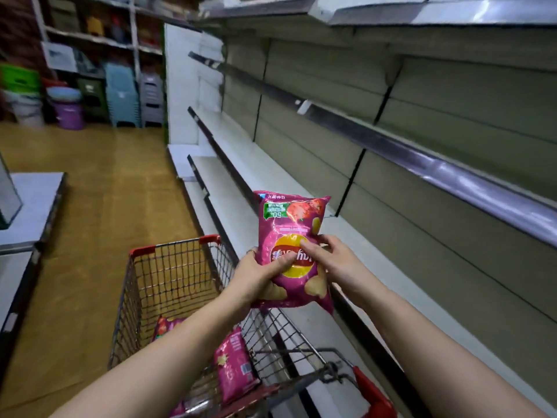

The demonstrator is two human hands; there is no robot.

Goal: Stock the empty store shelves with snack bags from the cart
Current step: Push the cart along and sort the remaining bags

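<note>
Bare store shelves fill the space beyond and to the right of the hands, tier above tier, with a yellowish floor spread out to the left. Below the hands, and mostly to their left, a red-trimmed wire cart is seen, with more pink bags lying inside it under the left forearm. A pink snack bag is held upside down between both hands, above the cart's right edge and just in front of a lower shelf. It is gripped at its lower left by the left hand, thumb pressed on the logo, and its right side is clasped by the right hand, fingers laid across the front.
</note>
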